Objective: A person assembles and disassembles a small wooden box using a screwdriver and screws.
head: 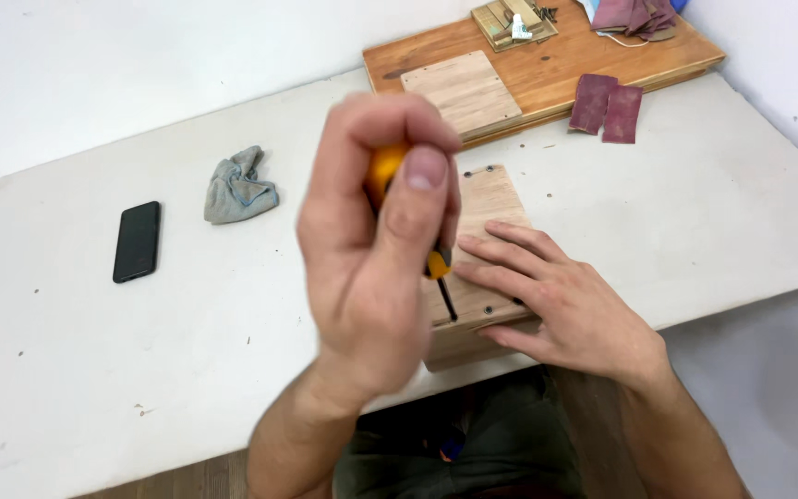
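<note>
The left hand [376, 249] grips an orange screwdriver [390, 176] tight; the right hand [556, 300] lies open, flat on the wooden box [491, 199].

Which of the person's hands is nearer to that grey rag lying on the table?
The left. The left hand, gripping an orange-handled screwdriver, is raised just right of the grey rag. The right hand lies flat on the small wooden box, farther away.
</note>
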